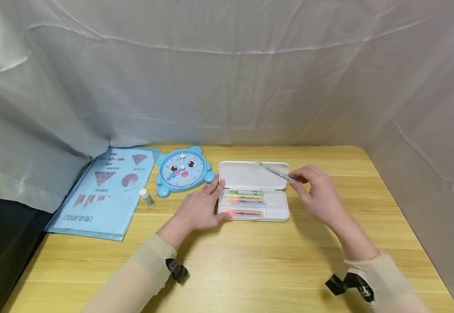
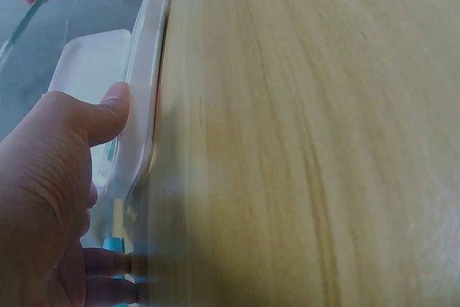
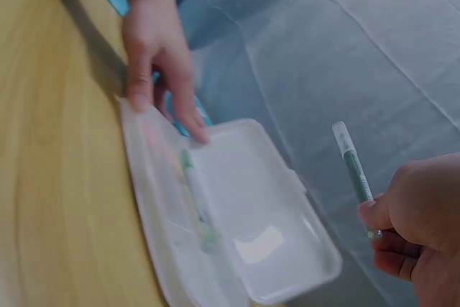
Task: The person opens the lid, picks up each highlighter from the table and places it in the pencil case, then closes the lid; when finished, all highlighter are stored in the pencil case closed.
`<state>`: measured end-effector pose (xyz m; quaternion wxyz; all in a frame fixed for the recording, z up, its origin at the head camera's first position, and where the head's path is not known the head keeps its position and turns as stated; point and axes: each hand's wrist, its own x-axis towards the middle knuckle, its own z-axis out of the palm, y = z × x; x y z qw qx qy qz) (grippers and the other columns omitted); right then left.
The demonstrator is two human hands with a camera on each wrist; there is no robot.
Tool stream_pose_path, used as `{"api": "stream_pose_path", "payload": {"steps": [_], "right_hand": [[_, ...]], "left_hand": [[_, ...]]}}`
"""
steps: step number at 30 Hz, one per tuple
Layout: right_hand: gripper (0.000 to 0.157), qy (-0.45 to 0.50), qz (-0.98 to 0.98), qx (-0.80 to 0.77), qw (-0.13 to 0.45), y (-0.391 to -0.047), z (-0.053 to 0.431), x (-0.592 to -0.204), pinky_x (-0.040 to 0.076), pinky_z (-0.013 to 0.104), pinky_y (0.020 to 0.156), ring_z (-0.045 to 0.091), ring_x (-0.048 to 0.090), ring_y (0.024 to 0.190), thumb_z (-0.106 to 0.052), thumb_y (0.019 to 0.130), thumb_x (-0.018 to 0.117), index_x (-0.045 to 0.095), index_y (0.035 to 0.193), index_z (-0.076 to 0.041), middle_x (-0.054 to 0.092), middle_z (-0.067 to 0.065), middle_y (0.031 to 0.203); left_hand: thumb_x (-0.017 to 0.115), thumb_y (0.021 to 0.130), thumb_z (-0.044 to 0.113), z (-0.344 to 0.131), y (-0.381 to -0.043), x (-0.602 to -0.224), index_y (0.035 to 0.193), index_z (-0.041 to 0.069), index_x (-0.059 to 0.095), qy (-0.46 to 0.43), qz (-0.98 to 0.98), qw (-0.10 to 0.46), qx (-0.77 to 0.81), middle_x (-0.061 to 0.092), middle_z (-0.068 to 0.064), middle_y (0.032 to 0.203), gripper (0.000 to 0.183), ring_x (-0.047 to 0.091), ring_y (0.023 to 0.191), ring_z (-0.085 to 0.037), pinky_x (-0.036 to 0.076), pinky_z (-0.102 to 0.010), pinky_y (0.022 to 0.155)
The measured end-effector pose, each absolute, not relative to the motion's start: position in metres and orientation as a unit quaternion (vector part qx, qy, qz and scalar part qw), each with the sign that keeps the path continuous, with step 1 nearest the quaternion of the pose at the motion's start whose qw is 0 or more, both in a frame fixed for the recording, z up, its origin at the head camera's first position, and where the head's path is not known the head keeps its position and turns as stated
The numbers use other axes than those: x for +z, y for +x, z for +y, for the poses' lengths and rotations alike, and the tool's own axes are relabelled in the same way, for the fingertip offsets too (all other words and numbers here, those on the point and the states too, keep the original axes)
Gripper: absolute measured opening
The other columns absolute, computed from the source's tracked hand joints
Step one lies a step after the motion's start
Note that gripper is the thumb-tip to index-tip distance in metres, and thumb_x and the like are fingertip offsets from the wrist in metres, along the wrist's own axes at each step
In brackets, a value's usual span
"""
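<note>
A white pencil case [image 1: 278, 206] lies with its lid [image 1: 246, 174] raised at the back. Inside, a green-and-white pen [image 1: 246, 192] and several colored pens sit in clear holders toward the left. My left hand [image 1: 197, 208] holds the case's left end, thumb over the near rim and forefinger by the lid's hinge side. Its lower fingers reach past the end, as the left wrist view [image 2: 111, 282] shows. My right hand [image 1: 318, 193] pinches one end of a slim grey-green pen with a clear cap [image 3: 354, 170], raised in front of the lid's right part.
Left of the case is a blue animal-shaped toy clock [image 1: 184, 169]. A small white-capped bottle or glue stick [image 1: 147, 198] stands beside a blue chart sheet [image 1: 105, 191]. Grey cloth [image 1: 227, 87] hangs behind the wooden table [image 1: 250, 269].
</note>
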<state>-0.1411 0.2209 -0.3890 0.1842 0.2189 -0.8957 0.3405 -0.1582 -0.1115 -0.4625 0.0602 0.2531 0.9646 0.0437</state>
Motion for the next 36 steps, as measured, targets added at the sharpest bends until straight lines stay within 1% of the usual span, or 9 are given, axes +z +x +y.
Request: {"api": "stream_pose_path", "payload": {"steps": [5, 7, 11, 14, 19, 21, 28, 32, 36], "right_hand": [[0.016, 0.251, -0.891, 0.346, 0.151, -0.143, 0.204, -0.403, 0.056, 0.044, 0.075, 0.022, 0.067, 0.089, 0.011, 0.091, 0.075, 0.075, 0.105, 0.003, 0.070, 0.008, 0.098], [0.016, 0.260, -0.891, 0.345, 0.138, -0.143, 0.198, -0.409, 0.056, 0.047, 0.076, 0.023, 0.067, 0.089, 0.011, 0.091, 0.076, 0.075, 0.104, 0.003, 0.070, 0.008, 0.099], [0.014, 0.275, -0.894, 0.336, 0.112, -0.145, 0.186, -0.422, 0.056, 0.045, 0.078, 0.024, 0.066, 0.090, 0.009, 0.092, 0.076, 0.076, 0.104, 0.001, 0.071, 0.007, 0.100], [0.013, 0.282, -0.897, 0.328, 0.090, -0.144, 0.177, -0.431, 0.056, 0.046, 0.083, 0.025, 0.067, 0.094, 0.007, 0.093, 0.075, 0.076, 0.104, 0.000, 0.071, 0.007, 0.101], [0.013, 0.285, -0.908, 0.302, 0.054, -0.143, 0.168, -0.443, 0.056, 0.045, 0.089, 0.024, 0.067, 0.099, 0.002, 0.094, 0.076, 0.077, 0.107, -0.001, 0.070, 0.005, 0.102], [0.014, 0.288, -0.910, 0.294, 0.045, -0.142, 0.166, -0.448, 0.056, 0.046, 0.090, 0.024, 0.067, 0.099, 0.001, 0.094, 0.077, 0.077, 0.108, -0.002, 0.071, 0.004, 0.103], [0.017, 0.300, -0.907, 0.292, 0.047, -0.142, 0.163, -0.462, 0.056, 0.045, 0.090, 0.023, 0.068, 0.098, 0.004, 0.090, 0.079, 0.079, 0.106, -0.003, 0.072, 0.003, 0.101], [0.017, 0.310, -0.906, 0.284, 0.052, -0.143, 0.163, -0.465, 0.057, 0.043, 0.088, 0.021, 0.067, 0.096, 0.006, 0.089, 0.080, 0.080, 0.104, -0.003, 0.071, 0.002, 0.099], [0.014, 0.331, -0.903, 0.270, 0.052, -0.143, 0.164, -0.464, 0.058, 0.039, 0.084, 0.021, 0.066, 0.094, 0.007, 0.091, 0.078, 0.083, 0.100, -0.002, 0.068, 0.002, 0.097]], "left_hand": [[0.054, 0.097, 0.074, -0.111, -0.158, -0.461, 0.170, 0.010, 0.014, 0.251, 0.965, 0.061, 0.051, 0.012, -0.014, 0.175, 0.105, 0.053, 0.139, -0.039, 0.055, -0.037, 0.068], [0.054, 0.097, 0.074, -0.111, -0.158, -0.461, 0.170, 0.010, 0.014, 0.251, 0.965, 0.063, 0.052, 0.012, -0.014, 0.175, 0.105, 0.054, 0.139, -0.039, 0.055, -0.037, 0.067], [0.053, 0.097, 0.074, -0.111, -0.158, -0.460, 0.171, 0.010, 0.014, 0.253, 0.964, 0.062, 0.050, 0.012, -0.014, 0.175, 0.105, 0.058, 0.134, -0.039, 0.052, -0.034, 0.061], [0.053, 0.097, 0.074, -0.110, -0.159, -0.460, 0.171, 0.011, 0.013, 0.253, 0.964, 0.062, 0.049, 0.011, -0.013, 0.175, 0.105, 0.060, 0.131, -0.038, 0.050, -0.033, 0.058], [0.055, 0.096, 0.073, -0.110, -0.159, -0.460, 0.170, 0.010, 0.017, 0.254, 0.964, 0.056, 0.058, 0.012, -0.014, 0.175, 0.104, 0.059, 0.133, -0.039, 0.054, -0.036, 0.064], [0.054, 0.096, 0.074, -0.110, -0.159, -0.460, 0.170, 0.011, 0.016, 0.254, 0.964, 0.056, 0.057, 0.012, -0.013, 0.175, 0.105, 0.058, 0.134, -0.039, 0.055, -0.036, 0.066], [0.053, 0.097, 0.075, -0.110, -0.158, -0.460, 0.170, 0.010, 0.017, 0.257, 0.964, 0.053, 0.053, 0.013, -0.014, 0.175, 0.105, 0.059, 0.133, -0.040, 0.055, -0.036, 0.065], [0.054, 0.097, 0.074, -0.111, -0.157, -0.461, 0.170, 0.010, 0.016, 0.254, 0.964, 0.055, 0.057, 0.012, -0.014, 0.175, 0.105, 0.058, 0.134, -0.040, 0.056, -0.038, 0.068], [0.055, 0.096, 0.074, -0.112, -0.157, -0.462, 0.170, 0.009, 0.017, 0.251, 0.964, 0.057, 0.064, 0.012, -0.014, 0.175, 0.105, 0.056, 0.136, -0.041, 0.057, -0.040, 0.073]]}}
